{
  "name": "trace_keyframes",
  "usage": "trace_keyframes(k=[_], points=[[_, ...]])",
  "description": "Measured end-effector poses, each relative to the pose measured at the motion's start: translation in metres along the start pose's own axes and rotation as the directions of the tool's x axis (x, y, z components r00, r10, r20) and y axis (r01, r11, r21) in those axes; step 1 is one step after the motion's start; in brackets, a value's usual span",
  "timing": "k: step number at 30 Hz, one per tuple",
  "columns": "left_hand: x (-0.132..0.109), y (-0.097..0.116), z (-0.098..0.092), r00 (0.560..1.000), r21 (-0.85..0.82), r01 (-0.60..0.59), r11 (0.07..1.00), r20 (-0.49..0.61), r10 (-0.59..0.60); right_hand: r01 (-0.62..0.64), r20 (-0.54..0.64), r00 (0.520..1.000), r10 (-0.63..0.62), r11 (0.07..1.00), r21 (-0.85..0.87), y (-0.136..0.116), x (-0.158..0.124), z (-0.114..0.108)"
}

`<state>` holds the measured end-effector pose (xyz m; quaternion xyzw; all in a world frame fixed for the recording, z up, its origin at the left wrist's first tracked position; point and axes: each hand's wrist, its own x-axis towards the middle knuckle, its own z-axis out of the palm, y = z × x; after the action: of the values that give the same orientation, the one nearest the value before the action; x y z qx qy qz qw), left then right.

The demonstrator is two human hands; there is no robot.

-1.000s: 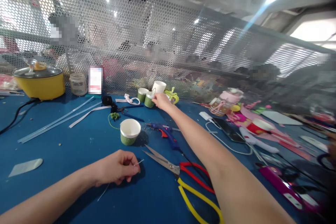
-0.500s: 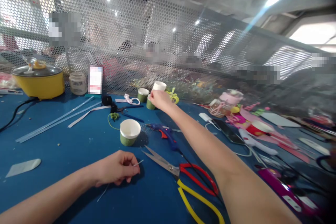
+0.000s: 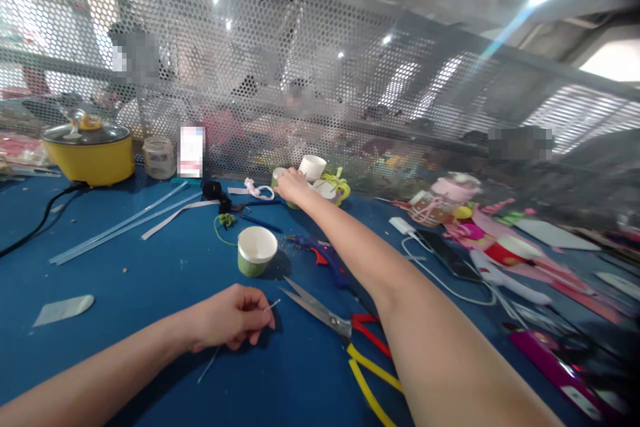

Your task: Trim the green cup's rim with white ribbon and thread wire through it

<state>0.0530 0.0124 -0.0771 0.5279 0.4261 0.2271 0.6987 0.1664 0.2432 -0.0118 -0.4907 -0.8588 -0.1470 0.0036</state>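
Note:
My left hand rests low over the blue table, its fingers closed on a thin pale wire whose tip sticks out past them. In front of it stands a green cup with a white rim. My right hand reaches to the back, at a group of small cups by the mesh panel; its fingers curl down at a green cup, and what they hold, if anything, is hidden. Just beyond it are a white cup and yellow-green stems.
Scissors lie open right of my left hand. A blue glue gun is partly under my right arm. Pliers, a yellow pot and a phone are further back. Cables and a purple power strip lie at right.
My right hand has shifted slightly left among the back cups, uncovering more of the cups behind it. The view has turned a little left. My left hand keeps the wire.

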Motion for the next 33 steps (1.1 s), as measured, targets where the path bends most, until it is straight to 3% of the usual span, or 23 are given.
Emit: trace_keyframes(k=[4,8,10,12,14,16,18,25,33], points=[[-0.005,0.007,-0.001,0.995,-0.112,-0.098,0.989,-0.035,0.095,0.049,-0.038,0.998,-0.042,0.98,0.194,-0.006,-0.036,-0.026],[-0.015,0.025,0.001,0.97,-0.307,-0.243,0.92,-0.093,0.225,0.105,-0.062,0.994,-0.086,0.889,0.446,-0.017,-0.107,-0.057],[-0.022,0.032,0.005,0.955,-0.367,-0.297,0.882,-0.109,0.277,0.099,-0.048,0.993,-0.106,0.549,0.83,-0.027,-0.147,-0.065],[-0.027,0.036,0.011,0.948,-0.394,-0.316,0.863,-0.098,0.303,0.078,-0.047,0.992,-0.119,0.276,0.958,-0.04,-0.18,-0.065],[-0.032,0.035,0.018,0.949,-0.399,-0.312,0.862,-0.081,0.305,0.064,-0.053,0.993,-0.106,0.098,0.993,-0.054,-0.202,-0.06],[-0.036,0.031,0.024,0.951,-0.386,-0.304,0.871,-0.073,0.3,0.068,-0.068,0.997,-0.029,-0.003,0.998,-0.066,-0.215,-0.054],[-0.038,0.028,0.028,0.953,-0.372,-0.299,0.879,-0.073,0.294,0.075,-0.074,0.997,0.026,-0.04,0.996,-0.073,-0.22,-0.051],[-0.04,0.024,0.025,0.95,-0.484,-0.289,0.826,-0.042,0.309,0.17,-0.157,0.96,0.23,-0.04,0.985,-0.077,-0.217,-0.048],[-0.043,0.004,0.017,0.953,-0.556,-0.145,0.819,0.144,0.266,0.147,-0.099,0.974,0.205,-0.235,0.961,-0.08,-0.23,-0.028]])
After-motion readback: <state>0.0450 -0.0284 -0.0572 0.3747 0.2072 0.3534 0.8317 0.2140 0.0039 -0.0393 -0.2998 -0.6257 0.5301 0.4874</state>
